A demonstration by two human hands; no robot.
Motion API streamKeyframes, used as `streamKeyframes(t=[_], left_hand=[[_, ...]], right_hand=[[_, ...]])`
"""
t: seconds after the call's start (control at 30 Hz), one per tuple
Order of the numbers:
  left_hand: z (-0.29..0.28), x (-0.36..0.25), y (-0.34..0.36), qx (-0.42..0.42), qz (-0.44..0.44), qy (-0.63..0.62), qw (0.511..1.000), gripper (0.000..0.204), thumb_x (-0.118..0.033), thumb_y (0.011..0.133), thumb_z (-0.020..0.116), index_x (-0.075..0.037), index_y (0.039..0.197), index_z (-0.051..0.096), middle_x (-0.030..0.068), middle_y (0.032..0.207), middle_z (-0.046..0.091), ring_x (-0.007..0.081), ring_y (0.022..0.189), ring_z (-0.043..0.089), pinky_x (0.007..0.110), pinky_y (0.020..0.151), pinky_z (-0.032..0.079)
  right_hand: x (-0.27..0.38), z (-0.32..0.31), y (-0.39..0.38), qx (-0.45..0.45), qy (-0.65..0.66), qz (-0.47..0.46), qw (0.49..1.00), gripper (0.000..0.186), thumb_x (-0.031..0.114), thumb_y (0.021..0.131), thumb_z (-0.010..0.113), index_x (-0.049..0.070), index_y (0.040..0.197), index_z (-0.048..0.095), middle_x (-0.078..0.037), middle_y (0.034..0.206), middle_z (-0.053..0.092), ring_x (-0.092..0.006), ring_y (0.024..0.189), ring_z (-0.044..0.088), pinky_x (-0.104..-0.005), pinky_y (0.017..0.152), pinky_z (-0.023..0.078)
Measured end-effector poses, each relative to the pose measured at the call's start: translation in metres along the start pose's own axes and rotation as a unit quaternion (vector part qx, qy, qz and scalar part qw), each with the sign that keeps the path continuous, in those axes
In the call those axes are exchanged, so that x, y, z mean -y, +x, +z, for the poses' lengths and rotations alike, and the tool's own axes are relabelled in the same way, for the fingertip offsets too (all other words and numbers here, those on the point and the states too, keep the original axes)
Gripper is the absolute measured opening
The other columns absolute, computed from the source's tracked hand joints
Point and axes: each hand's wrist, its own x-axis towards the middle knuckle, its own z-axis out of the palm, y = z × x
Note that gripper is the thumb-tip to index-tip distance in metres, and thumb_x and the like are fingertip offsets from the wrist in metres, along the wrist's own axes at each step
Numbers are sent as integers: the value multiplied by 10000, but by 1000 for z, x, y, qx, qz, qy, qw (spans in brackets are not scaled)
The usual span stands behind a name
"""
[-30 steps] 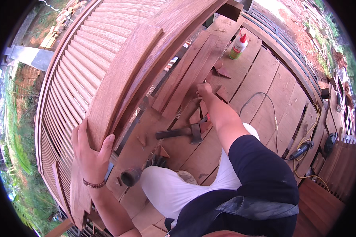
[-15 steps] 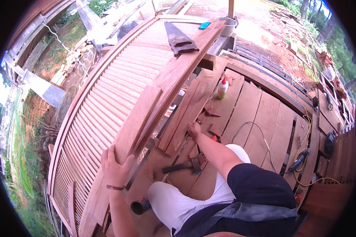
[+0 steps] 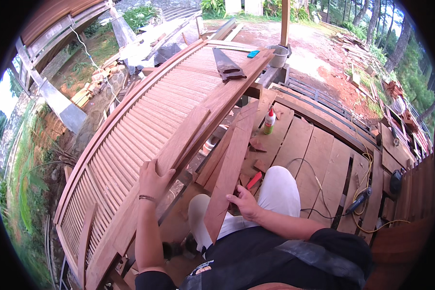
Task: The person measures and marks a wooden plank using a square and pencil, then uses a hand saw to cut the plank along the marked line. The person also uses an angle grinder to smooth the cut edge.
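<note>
My right hand (image 3: 245,203) is closed on the lower part of a reddish-brown wooden board (image 3: 233,159) with a slanted end. I hold it raised and tilted over my lap, its far end above the boards on the floor. My left hand (image 3: 153,181) grips the edge of a narrow plank (image 3: 191,130) that lies along the near rail of a slatted wooden panel (image 3: 145,116). The thumb is on the plank's near side and the fingers lie over its top. A red-handled tool (image 3: 254,180) shows just beyond my right hand, partly hidden by my knee.
A handsaw (image 3: 227,67) and a small blue object (image 3: 253,53) lie on the panel's far end. On the plank floor stand a glue bottle (image 3: 269,122) with a red cap and wood offcuts (image 3: 257,145). A corded power tool (image 3: 360,199) lies at right; a bucket (image 3: 278,57) stands beyond.
My right hand, earlier reaching down to the boards on the floor, has lifted one and drawn it back toward me. My left hand stays on the plank. The view has tilted up.
</note>
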Motion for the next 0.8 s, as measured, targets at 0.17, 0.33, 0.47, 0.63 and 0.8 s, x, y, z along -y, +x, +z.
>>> streamKeyframes(t=[0.17, 0.33, 0.47, 0.63, 0.8], left_hand=[[0, 5, 3, 6, 4, 12, 1000, 708, -442, 790, 748, 79, 1238, 575, 235, 1147, 596, 364, 1125, 555, 415, 993, 440], [-1, 11, 9, 35, -5, 25, 999, 696, -434, 800, 733, 84, 1236, 571, 262, 1156, 583, 388, 1119, 557, 426, 989, 447], [-8, 15, 13, 27, -4, 26, 999, 710, -432, 806, 732, 90, 1254, 557, 274, 1190, 572, 396, 1147, 557, 418, 992, 460], [-34, 18, 11, -32, 29, 47, 998, 735, -424, 806, 738, 103, 1278, 536, 279, 1195, 569, 403, 1117, 580, 419, 959, 483], [-58, -9, 11, 6, 36, 61, 998, 701, -437, 804, 731, 96, 1229, 566, 282, 1146, 585, 404, 1068, 600, 418, 925, 494]], right_hand=[[6, 32, 13, 52, -45, -49, 996, 202, 106, 946, 648, 26, 1093, 534, -40, 876, 609, -129, 726, 590, -290, 637, 496], [18, 73, 33, 55, -25, -55, 997, 181, 116, 953, 640, 30, 1077, 540, -48, 848, 637, -129, 706, 600, -284, 621, 494], [12, 92, 51, 49, -58, -58, 995, 174, 108, 948, 644, 21, 1069, 555, -54, 847, 646, -129, 696, 605, -287, 600, 500], [8, 126, 67, 65, -36, -50, 996, 204, 134, 930, 675, 3, 1044, 570, -70, 838, 649, -125, 700, 618, -287, 595, 514], [8, 150, 81, 59, -87, -62, 993, 248, 180, 936, 674, -5, 1045, 549, -83, 814, 633, -161, 654, 640, -304, 562, 550]])
